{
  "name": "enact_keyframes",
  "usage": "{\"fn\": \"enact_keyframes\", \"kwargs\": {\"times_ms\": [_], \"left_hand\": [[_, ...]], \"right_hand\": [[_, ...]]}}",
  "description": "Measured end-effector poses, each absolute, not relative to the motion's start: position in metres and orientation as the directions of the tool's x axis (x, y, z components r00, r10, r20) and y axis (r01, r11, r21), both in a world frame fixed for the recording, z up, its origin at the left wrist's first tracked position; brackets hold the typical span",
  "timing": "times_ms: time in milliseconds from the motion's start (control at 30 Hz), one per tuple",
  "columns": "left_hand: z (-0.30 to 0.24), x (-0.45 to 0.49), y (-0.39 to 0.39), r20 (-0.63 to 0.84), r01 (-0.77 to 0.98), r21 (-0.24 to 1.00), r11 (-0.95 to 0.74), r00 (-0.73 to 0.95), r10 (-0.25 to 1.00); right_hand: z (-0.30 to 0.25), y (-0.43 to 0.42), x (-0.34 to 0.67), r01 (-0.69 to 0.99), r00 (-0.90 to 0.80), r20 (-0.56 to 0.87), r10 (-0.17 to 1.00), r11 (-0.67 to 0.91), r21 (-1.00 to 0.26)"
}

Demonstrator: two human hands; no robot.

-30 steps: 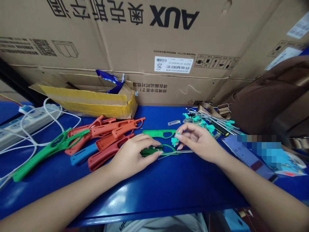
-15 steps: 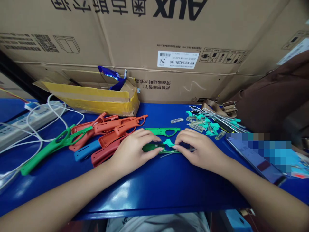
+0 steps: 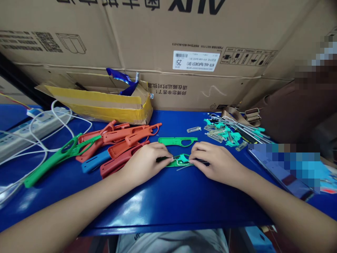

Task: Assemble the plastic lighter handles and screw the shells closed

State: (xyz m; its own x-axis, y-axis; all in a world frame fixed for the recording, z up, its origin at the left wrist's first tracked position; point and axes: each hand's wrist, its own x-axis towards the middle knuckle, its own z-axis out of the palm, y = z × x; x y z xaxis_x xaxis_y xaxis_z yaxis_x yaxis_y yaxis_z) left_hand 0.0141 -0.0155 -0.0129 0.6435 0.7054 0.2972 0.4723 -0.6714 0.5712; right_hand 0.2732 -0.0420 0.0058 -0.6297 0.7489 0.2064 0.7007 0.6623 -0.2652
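Observation:
A green lighter shell half [image 3: 171, 164] lies on the table between my hands, its hollow side up. My left hand [image 3: 149, 160] is closed at its left end, thumb and forefinger pinched together and partly covering it. A teal plastic trigger [image 3: 184, 158] sits over the shell, and a thin white wire curves beside it. Pinched fingers of my right hand [image 3: 212, 160] hold the trigger at its right side. Just beyond, a second green shell half [image 3: 172, 141] with a loop-shaped opening rests on the table. A thin metal rod [image 3: 182, 168] shows along the near edge.
Orange, red, blue and green shells [image 3: 118, 154] are heaped at left, near a white power strip [image 3: 39, 123] with cables. Behind them stands a yellow-taped carton [image 3: 105, 109]. Teal triggers, clear tubes and rods [image 3: 223, 131] pile up at right, beside a phone [image 3: 279, 172].
The teal trigger has come down and lies flatter over the green shell half, and the white wire now shows beside it. My left fingertips have drawn closer together.

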Motion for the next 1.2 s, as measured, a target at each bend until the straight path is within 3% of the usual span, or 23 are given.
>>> {"fn": "enact_keyframes", "kwargs": {"times_ms": [233,400,700,1000,1200], "left_hand": [[-0.0133,0.0156,-0.0167,0.347,0.439,0.553,-0.708,0.651,0.675],[-0.0140,0.0170,-0.0166,0.366,0.420,0.563,-0.712,0.645,0.671],[-0.0119,0.0191,-0.0191,0.347,0.438,0.555,-0.707,0.650,0.675],[-0.0187,0.0177,-0.0188,0.365,0.461,0.451,-0.764,0.686,0.629],[-0.0171,0.0183,-0.0211,0.330,0.455,0.447,-0.770,0.716,0.615]], "right_hand": [[0.0000,-0.0379,0.2740,0.644,-0.694,0.219,0.686,0.727,-0.238],[0.0015,-0.0380,0.2763,0.606,-0.750,0.216,0.625,0.780,-0.154],[0.0043,-0.0391,0.2772,0.595,-0.772,0.200,0.603,0.797,-0.106],[0.0024,-0.0419,0.2769,0.666,-0.727,0.109,0.678,0.735,-0.127],[0.0035,-0.0415,0.2760,0.692,-0.696,0.104,0.710,0.702,-0.167]]}}
